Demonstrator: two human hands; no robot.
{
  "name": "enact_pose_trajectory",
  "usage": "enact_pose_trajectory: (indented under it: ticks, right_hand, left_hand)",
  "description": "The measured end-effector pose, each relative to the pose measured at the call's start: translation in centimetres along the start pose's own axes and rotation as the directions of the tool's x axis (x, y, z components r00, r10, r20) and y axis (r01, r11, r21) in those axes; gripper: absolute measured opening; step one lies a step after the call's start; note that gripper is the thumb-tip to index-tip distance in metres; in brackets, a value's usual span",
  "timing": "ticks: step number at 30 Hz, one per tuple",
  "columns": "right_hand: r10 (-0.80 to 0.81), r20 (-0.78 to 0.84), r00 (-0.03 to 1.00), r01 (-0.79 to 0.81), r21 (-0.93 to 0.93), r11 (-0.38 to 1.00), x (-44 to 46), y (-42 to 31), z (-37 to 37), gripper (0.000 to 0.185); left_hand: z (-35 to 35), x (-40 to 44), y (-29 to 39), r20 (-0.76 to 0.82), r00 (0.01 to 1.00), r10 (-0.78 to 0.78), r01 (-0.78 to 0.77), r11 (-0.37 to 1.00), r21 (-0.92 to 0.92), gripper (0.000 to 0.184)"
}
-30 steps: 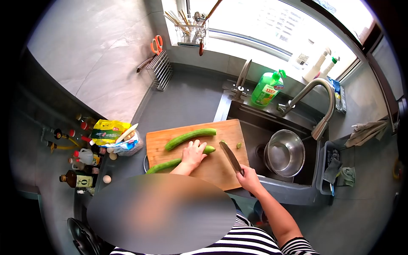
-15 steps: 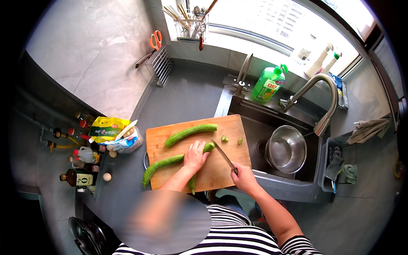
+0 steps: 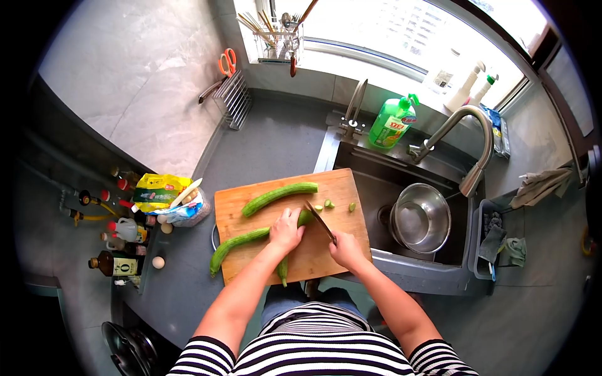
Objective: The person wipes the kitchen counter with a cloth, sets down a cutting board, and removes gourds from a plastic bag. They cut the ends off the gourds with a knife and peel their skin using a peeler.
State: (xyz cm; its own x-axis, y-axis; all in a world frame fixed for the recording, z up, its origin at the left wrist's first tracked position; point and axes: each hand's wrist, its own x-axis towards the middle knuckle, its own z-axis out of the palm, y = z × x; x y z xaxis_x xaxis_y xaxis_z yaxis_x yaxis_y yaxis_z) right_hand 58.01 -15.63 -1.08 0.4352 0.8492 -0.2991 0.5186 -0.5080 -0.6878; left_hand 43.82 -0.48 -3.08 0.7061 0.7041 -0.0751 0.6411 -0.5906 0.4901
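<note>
On the wooden cutting board [image 3: 326, 250] my left hand [image 3: 286, 230] is closed on a green cucumber [image 3: 305, 217], whose lower end [image 3: 283, 271] shows below the hand. My right hand [image 3: 346, 249] grips a knife [image 3: 320, 222], its blade at the cucumber's upper end. Small cut pieces [image 3: 329, 204] lie just right of the blade, and another end piece [image 3: 352, 207] is farther right. A second cucumber [image 3: 279, 197] lies whole near the board's top edge. A third one [image 3: 237, 245] reaches over the left edge, with its right end near my left hand.
Right of the board is a sink [image 3: 370, 182] with a metal bowl [image 3: 421, 219] and a faucet [image 3: 480, 150]. A green soap bottle [image 3: 392, 123] stands behind it. Bags [image 3: 166, 194], an egg [image 3: 158, 262] and bottles [image 3: 119, 264] are at the left.
The knife and my right hand have moved left to the cucumber's end. More cut pieces lie beside the blade. The held cucumber has turned, its lower end now pointing toward me.
</note>
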Motion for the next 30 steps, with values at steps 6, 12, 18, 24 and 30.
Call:
enact_pose_trajectory:
  ticks: [6,12,18,24,30]
  right_hand:
    - [-0.018,-0.104,0.994,0.042,0.231,0.972,-1.7,1.7,-1.8,0.016]
    - [-0.052,-0.16,0.986,0.09,0.237,0.967,-2.9,1.9,-4.1,0.01]
    - [-0.064,-0.152,0.986,0.098,0.224,0.97,-2.5,2.1,-4.1,0.018]
    - [-0.086,-0.1,0.991,0.105,0.207,0.973,-2.7,2.1,-2.3,0.015]
    - [-0.081,-0.038,0.996,0.087,0.197,0.977,-4.0,0.4,-1.4,0.011]
  left_hand:
    - [-2.4,0.4,-0.5,0.09,0.972,-0.219,0.227,0.969,-0.096,0.059]
    - [-3.7,-0.2,-2.3,0.24,0.768,-0.593,0.56,0.441,-0.701,0.051]
    - [-3.2,-6.1,-3.9,0.412,0.681,-0.605,0.593,0.126,-0.796,0.034]
    - [-2.0,-9.6,-6.1,0.416,0.612,-0.673,0.553,-0.013,-0.833,0.035]
    - [-2.2,-11.0,-7.4,0.447,0.545,-0.709,0.712,0.111,-0.693,0.041]
